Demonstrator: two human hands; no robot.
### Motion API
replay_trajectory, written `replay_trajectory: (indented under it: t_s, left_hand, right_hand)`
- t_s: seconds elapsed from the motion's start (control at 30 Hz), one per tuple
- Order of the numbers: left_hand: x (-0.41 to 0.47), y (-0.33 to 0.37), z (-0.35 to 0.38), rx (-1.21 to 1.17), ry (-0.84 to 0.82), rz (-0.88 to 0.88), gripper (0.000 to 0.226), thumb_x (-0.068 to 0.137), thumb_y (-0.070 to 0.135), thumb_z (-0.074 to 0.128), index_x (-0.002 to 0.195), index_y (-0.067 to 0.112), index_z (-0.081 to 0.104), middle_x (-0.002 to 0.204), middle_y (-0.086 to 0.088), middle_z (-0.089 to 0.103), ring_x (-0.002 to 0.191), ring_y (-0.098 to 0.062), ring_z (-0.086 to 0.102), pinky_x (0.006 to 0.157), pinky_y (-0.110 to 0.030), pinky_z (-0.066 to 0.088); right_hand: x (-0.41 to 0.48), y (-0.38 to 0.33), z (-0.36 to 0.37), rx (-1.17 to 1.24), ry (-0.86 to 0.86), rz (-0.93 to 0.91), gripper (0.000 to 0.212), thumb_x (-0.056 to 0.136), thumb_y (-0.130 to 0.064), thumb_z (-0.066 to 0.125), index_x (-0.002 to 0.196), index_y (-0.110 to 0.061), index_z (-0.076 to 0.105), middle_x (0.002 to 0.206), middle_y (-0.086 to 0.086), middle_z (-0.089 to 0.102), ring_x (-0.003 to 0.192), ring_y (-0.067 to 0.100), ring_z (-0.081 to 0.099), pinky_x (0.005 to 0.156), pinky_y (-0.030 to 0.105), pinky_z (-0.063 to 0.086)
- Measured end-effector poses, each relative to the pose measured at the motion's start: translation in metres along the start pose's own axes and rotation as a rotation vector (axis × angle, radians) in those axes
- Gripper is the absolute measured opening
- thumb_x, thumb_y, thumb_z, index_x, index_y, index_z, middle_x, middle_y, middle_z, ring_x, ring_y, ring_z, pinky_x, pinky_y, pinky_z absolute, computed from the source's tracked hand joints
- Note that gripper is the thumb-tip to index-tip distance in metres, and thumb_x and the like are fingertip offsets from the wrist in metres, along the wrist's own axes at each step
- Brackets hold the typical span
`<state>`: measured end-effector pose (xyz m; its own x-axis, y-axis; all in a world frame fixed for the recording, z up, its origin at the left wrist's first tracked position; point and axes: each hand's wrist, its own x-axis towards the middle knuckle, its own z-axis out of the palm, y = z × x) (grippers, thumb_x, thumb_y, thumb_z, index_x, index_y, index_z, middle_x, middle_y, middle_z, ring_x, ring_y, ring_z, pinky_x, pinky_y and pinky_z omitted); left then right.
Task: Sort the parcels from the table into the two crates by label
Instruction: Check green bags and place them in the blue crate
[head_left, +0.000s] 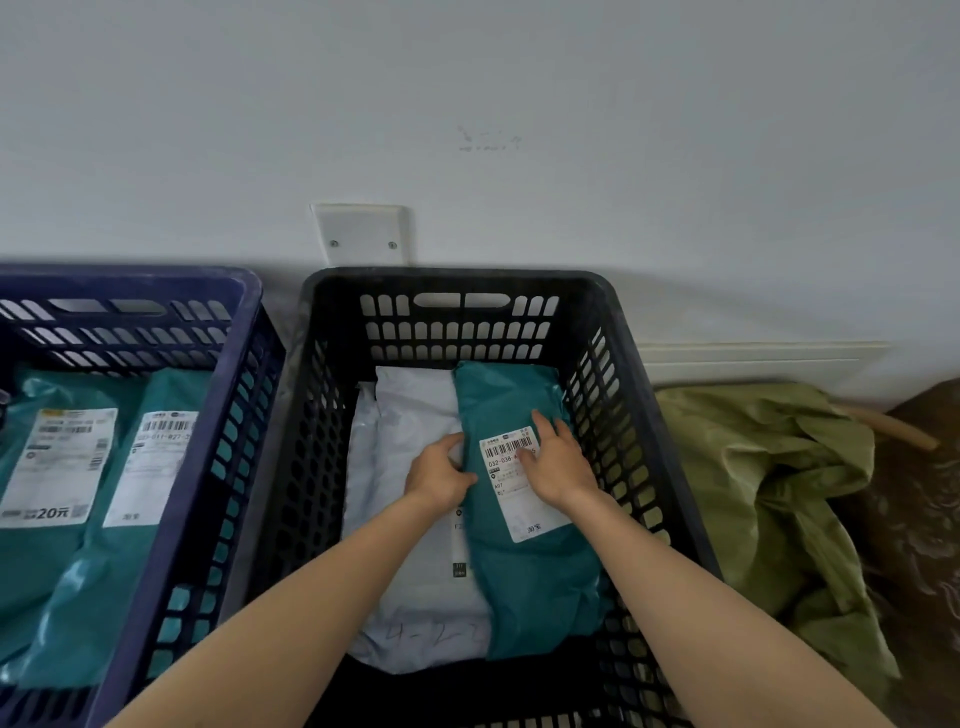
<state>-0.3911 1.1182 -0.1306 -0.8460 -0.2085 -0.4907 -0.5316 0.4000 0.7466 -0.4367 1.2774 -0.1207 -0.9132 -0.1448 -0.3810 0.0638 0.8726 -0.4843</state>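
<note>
A black crate (457, 283) stands in the middle against the wall. Inside it a teal parcel (524, 577) with a white barcode label (511, 467) lies on the right, partly over a white parcel (410, 415). My left hand (439, 475) grips the teal parcel's left edge with curled fingers. Across the label lies my right hand (558, 462), its fingers straight and pressing on the parcel. On the left, a dark blue crate (244, 332) holds two teal parcels (57, 467) with white labels facing up.
A crumpled olive-green sack (769, 493) lies right of the black crate, with a brown patterned thing (914, 519) beyond it. A white wall with a blank cover plate (361, 234) is right behind the crates.
</note>
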Motion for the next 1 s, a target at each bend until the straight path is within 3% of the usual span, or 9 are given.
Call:
replay_trajectory:
  t_s: [0.07,0.23,0.37,0.73,0.87,1.0]
  left_hand:
    - [-0.005,0.002,-0.007,-0.002,0.029,-0.002,0.066,0.086,0.005,0.067,0.145,0.019,0.04,0.086,0.0,0.059,0.085,-0.02,0.06,0.082,-0.028,0.049]
    - [-0.031,0.014,-0.026,-0.006,0.103,0.05,0.06,0.089,0.005,0.064,0.143,0.02,0.042,0.113,-0.011,0.058,0.1,-0.026,0.06,0.087,-0.035,0.052]
    - [-0.06,0.024,-0.047,0.022,0.149,0.129,0.059,0.089,0.005,0.064,0.142,0.017,0.043,0.106,-0.008,0.055,0.089,-0.02,0.057,0.071,-0.026,0.05]
    - [-0.181,0.023,-0.1,0.123,0.33,0.33,0.052,0.083,0.011,0.073,0.132,0.015,0.056,0.105,-0.005,0.062,0.088,-0.014,0.059,0.077,-0.023,0.044]
    - [-0.227,0.007,-0.122,0.111,0.398,0.31,0.052,0.084,0.011,0.072,0.133,0.017,0.054,0.111,-0.007,0.063,0.089,-0.016,0.061,0.082,-0.027,0.048]
    - [-0.266,-0.018,-0.147,0.063,0.489,0.277,0.052,0.086,0.012,0.07,0.134,0.02,0.052,0.116,-0.005,0.062,0.096,-0.017,0.061,0.083,-0.029,0.048]
  right_hand:
    - [-0.006,-0.003,-0.003,0.052,0.023,-0.03,0.062,0.1,-0.03,0.046,0.154,-0.021,0.016,0.16,0.009,0.015,0.144,0.028,0.022,0.117,0.042,0.024]
    - [-0.029,-0.016,-0.018,0.172,0.096,-0.133,0.058,0.099,-0.026,0.051,0.151,-0.018,0.026,0.153,0.008,0.032,0.137,0.026,0.036,0.112,0.037,0.032]
    - [-0.051,-0.028,-0.03,0.216,0.129,-0.201,0.054,0.099,-0.027,0.05,0.149,-0.02,0.03,0.15,0.006,0.038,0.136,0.025,0.038,0.109,0.037,0.033]
    - [-0.137,-0.071,-0.023,0.296,0.152,-0.427,0.049,0.099,-0.024,0.049,0.146,-0.023,0.034,0.141,0.009,0.045,0.122,0.024,0.05,0.098,0.038,0.044]
    - [-0.168,-0.101,-0.011,0.306,0.105,-0.517,0.048,0.099,-0.021,0.048,0.145,-0.019,0.035,0.142,0.009,0.045,0.125,0.026,0.049,0.101,0.045,0.043]
    - [-0.195,-0.136,0.002,0.315,0.047,-0.6,0.047,0.099,-0.02,0.049,0.144,-0.016,0.036,0.143,0.012,0.044,0.126,0.026,0.049,0.1,0.039,0.042]
